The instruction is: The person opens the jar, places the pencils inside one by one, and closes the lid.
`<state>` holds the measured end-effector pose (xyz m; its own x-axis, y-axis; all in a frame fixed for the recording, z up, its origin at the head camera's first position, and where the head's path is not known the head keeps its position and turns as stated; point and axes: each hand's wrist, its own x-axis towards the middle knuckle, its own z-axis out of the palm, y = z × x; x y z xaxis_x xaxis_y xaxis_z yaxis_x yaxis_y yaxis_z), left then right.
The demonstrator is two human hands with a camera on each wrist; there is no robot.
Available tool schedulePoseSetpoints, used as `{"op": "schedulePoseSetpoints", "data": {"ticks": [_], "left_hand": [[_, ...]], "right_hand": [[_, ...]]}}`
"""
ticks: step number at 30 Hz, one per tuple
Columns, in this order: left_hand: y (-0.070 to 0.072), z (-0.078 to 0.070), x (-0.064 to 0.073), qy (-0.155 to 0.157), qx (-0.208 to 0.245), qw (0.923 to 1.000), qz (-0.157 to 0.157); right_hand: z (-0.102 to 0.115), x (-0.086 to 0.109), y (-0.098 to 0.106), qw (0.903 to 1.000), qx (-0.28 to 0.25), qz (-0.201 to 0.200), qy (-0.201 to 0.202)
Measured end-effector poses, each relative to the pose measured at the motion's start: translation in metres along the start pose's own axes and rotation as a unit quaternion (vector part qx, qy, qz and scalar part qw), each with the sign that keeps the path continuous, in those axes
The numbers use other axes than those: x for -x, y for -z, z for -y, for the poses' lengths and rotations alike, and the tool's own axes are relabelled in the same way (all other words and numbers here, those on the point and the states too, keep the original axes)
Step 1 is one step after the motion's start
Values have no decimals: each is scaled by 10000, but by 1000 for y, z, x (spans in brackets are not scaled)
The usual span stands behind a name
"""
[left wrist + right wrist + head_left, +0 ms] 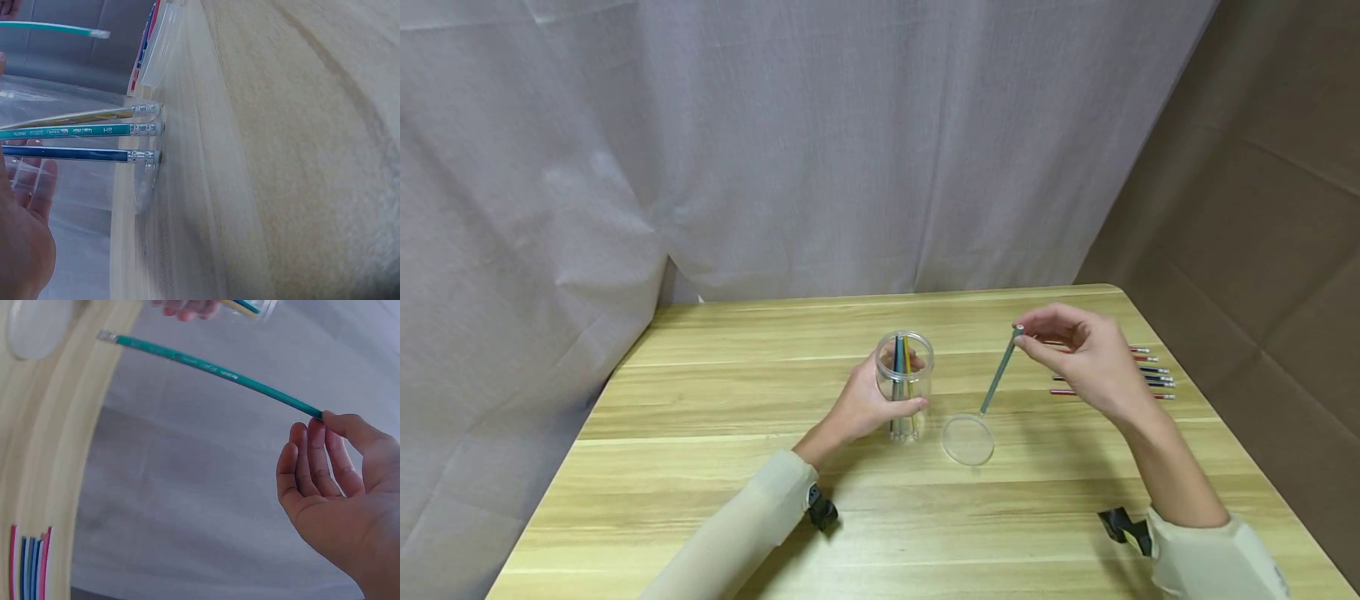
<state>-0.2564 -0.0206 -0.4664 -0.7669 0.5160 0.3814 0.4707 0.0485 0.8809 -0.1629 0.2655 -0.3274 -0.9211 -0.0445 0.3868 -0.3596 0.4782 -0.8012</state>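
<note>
My left hand (pixel 867 402) grips a clear plastic jar (pixel 932 362) that stands upright on the table, thumb across the front and fingers round the far side. Inside are a gold pencil (pixel 94 117), a green pencil (pixel 69 131) and a blue pencil (pixel 69 152), their eraser ends at the bottom. To the right of the jar, my right hand (pixel 1093 358) pinches another green pencil (pixel 206 367) by its upper end between thumb and fingertips. This pencil slants in the air, eraser end downward, apart from the jar.
A round clear lid (pixel 967 440) lies flat on the wooden table (pixel 715 400), just right of the jar. Several red and dark blue pencils (pixel 1157 383) lie in a row under and beyond my right hand. A grey curtain (pixel 805 150) hangs behind the table.
</note>
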Motion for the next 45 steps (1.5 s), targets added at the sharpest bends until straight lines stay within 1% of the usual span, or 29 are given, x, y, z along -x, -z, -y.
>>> {"op": "schedulePoseSetpoints", "data": {"ticks": [3,5,7,9,13,14,16,20,26,31,36,41,43,45], "left_hand": [[0,0,0,-36,8,10000,-21],[0,0,0,-70,9,10000,-43],[0,0,0,-104,17,9999,-61],[1,0,0,-114,25,9999,-73],[1,0,0,-97,-1,9999,-51],[1,-1,0,-91,-2,9999,-46],[1,-1,0,-89,8,10000,-38],[1,-1,0,-90,66,9999,-55],[-1,0,0,-125,57,9999,-69],[-1,0,0,-183,16,9998,-85],[-2,-1,1,-151,51,9998,-75],[-1,-2,2,-28,-221,9997,-102],[-1,-2,3,10,-285,9995,-130],[0,-2,3,12,-273,9995,-139]], "right_hand": [[10,-3,2,9976,-698,-27,-38],[16,-5,3,9916,-1292,-50,19],[21,-8,3,9826,-1853,-88,126],[27,-12,2,9712,-2368,-139,208],[39,-19,-1,9517,-3041,-236,358],[42,-21,-2,9483,-3142,-241,383],[47,-24,-3,9435,-3276,-248,427],[56,-29,-6,9386,-3402,-268,508],[65,-35,-9,9283,-3640,-372,660],[71,-40,-10,9204,-3833,-438,642],[74,-44,-14,9192,-3860,-500,604],[74,-49,-17,9116,-4006,-627,680],[74,-51,-20,9126,-3973,-660,709],[71,-53,-23,9190,-3821,-656,713]]}}
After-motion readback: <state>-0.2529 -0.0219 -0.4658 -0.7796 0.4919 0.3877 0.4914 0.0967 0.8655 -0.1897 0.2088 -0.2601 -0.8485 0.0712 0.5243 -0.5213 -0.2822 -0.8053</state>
